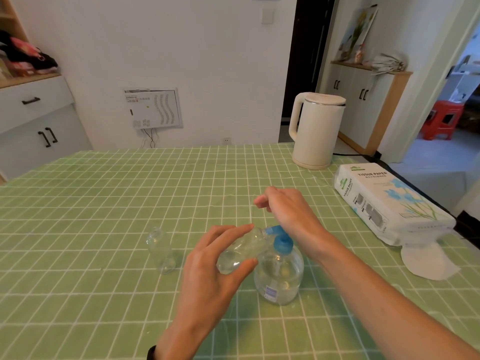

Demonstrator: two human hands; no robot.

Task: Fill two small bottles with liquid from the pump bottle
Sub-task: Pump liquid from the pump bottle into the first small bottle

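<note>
A clear pump bottle (279, 279) with a blue pump head (281, 241) stands on the green checked tablecloth near the front middle. My left hand (213, 268) holds a small clear bottle (241, 252) tilted on its side, its mouth against the blue spout. My right hand (285, 209) is over the pump head, the heel of the palm on it and the fingers loosely curled, holding nothing. A second small clear bottle (159, 249) stands upright and uncapped to the left, apart from both hands.
A cream electric kettle (315, 131) stands at the table's far right. A pack of tissue paper (389, 203) lies at the right edge, with a loose white tissue (428, 261) in front of it. White cabinets line the left wall.
</note>
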